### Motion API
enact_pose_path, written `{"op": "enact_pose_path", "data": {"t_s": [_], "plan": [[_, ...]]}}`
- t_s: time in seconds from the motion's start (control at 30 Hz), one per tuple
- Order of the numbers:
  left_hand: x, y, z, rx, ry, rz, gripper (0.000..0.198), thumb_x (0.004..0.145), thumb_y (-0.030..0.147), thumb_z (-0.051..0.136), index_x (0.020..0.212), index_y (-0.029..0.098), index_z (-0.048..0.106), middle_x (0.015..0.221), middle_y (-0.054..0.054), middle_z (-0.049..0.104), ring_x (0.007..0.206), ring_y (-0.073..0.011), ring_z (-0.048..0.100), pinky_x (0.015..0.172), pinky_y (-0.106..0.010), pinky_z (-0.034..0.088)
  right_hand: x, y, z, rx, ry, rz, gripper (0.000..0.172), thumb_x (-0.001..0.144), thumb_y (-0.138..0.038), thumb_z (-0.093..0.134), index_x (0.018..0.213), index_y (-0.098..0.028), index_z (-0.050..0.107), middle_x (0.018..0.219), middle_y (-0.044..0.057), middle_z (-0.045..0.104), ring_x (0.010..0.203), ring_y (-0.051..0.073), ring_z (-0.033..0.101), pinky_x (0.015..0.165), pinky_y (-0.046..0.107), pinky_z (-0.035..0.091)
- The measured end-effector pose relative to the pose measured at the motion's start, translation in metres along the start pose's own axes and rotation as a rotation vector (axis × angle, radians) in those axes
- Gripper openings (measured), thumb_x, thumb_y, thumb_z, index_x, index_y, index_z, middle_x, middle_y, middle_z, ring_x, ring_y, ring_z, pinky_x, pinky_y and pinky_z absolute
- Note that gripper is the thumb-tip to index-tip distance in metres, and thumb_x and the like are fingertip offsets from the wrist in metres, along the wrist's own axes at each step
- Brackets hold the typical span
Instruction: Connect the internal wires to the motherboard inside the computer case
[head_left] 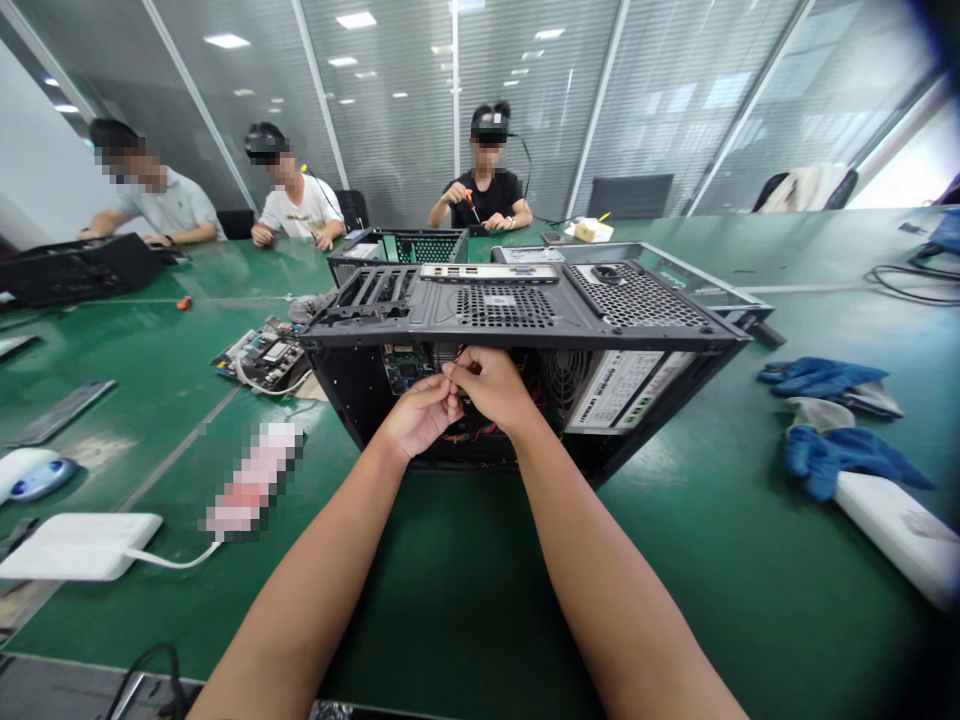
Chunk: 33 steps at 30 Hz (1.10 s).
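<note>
A black computer case [420, 322] lies on the green table with its open side facing me. Inside it I see a green circuit board [403, 370], a power supply [622, 390] with a white label and fan grille, and some coloured wires. My left hand [424, 412] and my right hand [491, 385] meet at the opening, in front of the board. Fingers of both are pinched together at the same spot. Whatever is between them is too small or too hidden to make out.
Left of the case lies a loose motherboard [266, 355] with a cable. A white power bank [82, 545] is wired to a blurred-out phone [255, 480]. Blue gloves [832, 375] and a white box [900, 530] lie right. Behind stand other cases [405, 240]; three people work across the table [465, 590].
</note>
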<state>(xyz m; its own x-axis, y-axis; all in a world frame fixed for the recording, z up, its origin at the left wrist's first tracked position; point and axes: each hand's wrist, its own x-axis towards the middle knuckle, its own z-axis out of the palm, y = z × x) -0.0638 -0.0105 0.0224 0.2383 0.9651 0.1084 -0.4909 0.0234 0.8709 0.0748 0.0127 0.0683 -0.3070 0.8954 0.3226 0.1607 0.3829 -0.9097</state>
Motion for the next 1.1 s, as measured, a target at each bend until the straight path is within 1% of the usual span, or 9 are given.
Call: {"op": "enact_pose_path", "data": {"t_s": [0.07, 0.17, 0.47, 0.67, 0.77, 0.87, 0.93, 1.03, 1.1], "plan": [[-0.0007, 0.0005, -0.0006, -0.038, -0.014, -0.019, 0.028, 0.072, 0.035, 0.081, 0.072, 0.016, 0.059, 0.063, 0.002, 0.052, 0.057, -0.0075, 0.049, 0.063, -0.025, 0.044, 0.0003, 0.0003, -0.0001, 0.017, -0.01, -0.014, 0.02, 0.08, -0.028, 0.059, 0.063, -0.019, 0.056, 0.061, 0.0, 0.062, 0.062, 0.013, 0.058, 0.064, 0.026, 0.043], [-0.0001, 0.0004, 0.0023, 0.004, 0.054, 0.03, 0.026, 0.073, 0.032, 0.081, 0.075, 0.015, 0.062, 0.068, 0.001, 0.057, 0.062, -0.0072, 0.053, 0.065, -0.023, 0.045, 0.0009, -0.0009, -0.0014, -0.031, 0.031, 0.007, 0.021, 0.08, -0.028, 0.058, 0.062, -0.018, 0.057, 0.059, -0.001, 0.061, 0.059, 0.013, 0.056, 0.062, 0.025, 0.041], [0.0059, -0.007, 0.0028, 0.39, 0.265, 0.268, 0.02, 0.073, 0.029, 0.077, 0.081, 0.014, 0.066, 0.065, 0.001, 0.065, 0.061, -0.0102, 0.059, 0.066, -0.024, 0.045, -0.0015, -0.0069, -0.0002, -0.326, 0.198, 0.005, 0.021, 0.08, -0.024, 0.062, 0.06, -0.018, 0.06, 0.061, 0.002, 0.065, 0.058, 0.014, 0.058, 0.06, 0.027, 0.037], [0.0045, -0.0052, 0.0041, 0.472, 0.306, 0.284, 0.019, 0.078, 0.032, 0.073, 0.078, 0.014, 0.067, 0.066, 0.0, 0.065, 0.063, -0.0101, 0.057, 0.065, -0.023, 0.042, -0.0017, -0.0076, -0.0008, -0.295, 0.177, -0.005, 0.021, 0.081, -0.023, 0.062, 0.06, -0.018, 0.061, 0.062, 0.002, 0.066, 0.061, 0.014, 0.059, 0.061, 0.028, 0.038], [0.0026, -0.0031, 0.0031, 0.309, 0.256, 0.189, 0.021, 0.074, 0.032, 0.077, 0.075, 0.014, 0.066, 0.067, 0.001, 0.062, 0.065, -0.0091, 0.055, 0.064, -0.021, 0.041, -0.0004, -0.0064, -0.0024, -0.212, 0.116, 0.006, 0.023, 0.081, -0.023, 0.061, 0.059, -0.018, 0.06, 0.058, 0.001, 0.063, 0.058, 0.013, 0.056, 0.06, 0.027, 0.037], [0.0, -0.0008, 0.0006, 0.015, 0.1, 0.0, 0.025, 0.07, 0.03, 0.082, 0.073, 0.015, 0.062, 0.067, 0.002, 0.058, 0.065, -0.0089, 0.055, 0.062, -0.021, 0.042, 0.0001, -0.0048, -0.0025, -0.061, 0.042, 0.031, 0.022, 0.08, -0.025, 0.061, 0.059, -0.018, 0.058, 0.056, -0.001, 0.06, 0.056, 0.013, 0.053, 0.059, 0.027, 0.038], [-0.0017, 0.0004, -0.0003, -0.116, 0.015, -0.077, 0.026, 0.07, 0.028, 0.083, 0.072, 0.015, 0.061, 0.065, 0.001, 0.057, 0.063, -0.0091, 0.055, 0.062, -0.022, 0.043, -0.0007, -0.0047, -0.0019, 0.061, -0.006, 0.035, 0.02, 0.079, -0.027, 0.062, 0.061, -0.018, 0.057, 0.058, -0.001, 0.059, 0.057, 0.012, 0.053, 0.06, 0.027, 0.039], [-0.0033, 0.0013, 0.0007, -0.182, -0.04, -0.082, 0.028, 0.068, 0.029, 0.084, 0.069, 0.014, 0.06, 0.062, 0.001, 0.056, 0.062, -0.0098, 0.055, 0.061, -0.023, 0.044, -0.0024, -0.0058, -0.002, 0.185, -0.06, 0.045, 0.021, 0.078, -0.032, 0.063, 0.064, -0.018, 0.056, 0.06, -0.002, 0.058, 0.058, 0.012, 0.052, 0.061, 0.027, 0.041], [-0.0036, 0.0014, 0.0025, -0.156, -0.02, -0.055, 0.03, 0.066, 0.03, 0.085, 0.068, 0.014, 0.06, 0.062, 0.001, 0.057, 0.062, -0.0096, 0.055, 0.062, -0.023, 0.045, -0.0027, -0.0059, -0.0033, 0.22, -0.073, 0.072, 0.022, 0.077, -0.034, 0.064, 0.064, -0.018, 0.056, 0.061, -0.002, 0.057, 0.059, 0.012, 0.051, 0.061, 0.027, 0.041]]}}
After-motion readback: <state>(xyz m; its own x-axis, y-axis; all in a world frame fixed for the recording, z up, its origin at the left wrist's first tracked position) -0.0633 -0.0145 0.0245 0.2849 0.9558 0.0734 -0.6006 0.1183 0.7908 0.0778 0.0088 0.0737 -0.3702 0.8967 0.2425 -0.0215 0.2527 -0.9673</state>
